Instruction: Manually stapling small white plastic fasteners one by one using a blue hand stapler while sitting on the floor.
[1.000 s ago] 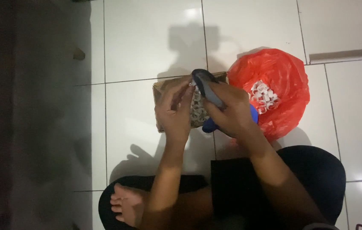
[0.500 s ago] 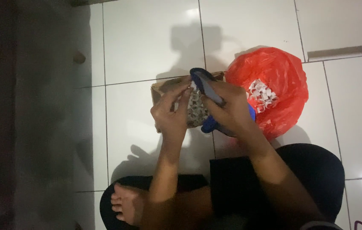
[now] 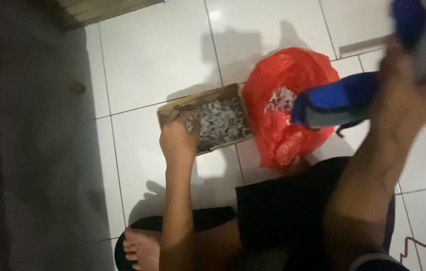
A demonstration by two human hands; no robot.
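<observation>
Small pieces are being gripped in the cardboard box by the left hand; the blue tool is held closed-fisted in the right hand; much is left.

Glossy white tile floor with grey grout lines – light glare at top, deep shadow down the left – woven mat top-left.

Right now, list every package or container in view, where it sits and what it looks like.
Cardboard box: on the white tiled floor, left of centre, brown, open, filled with small pale pieces; left hand at its near corner.
Plastic bag: right of the box, red, crumpled, open, more pale pieces inside.
No labels, signs or screens show.
</observation>
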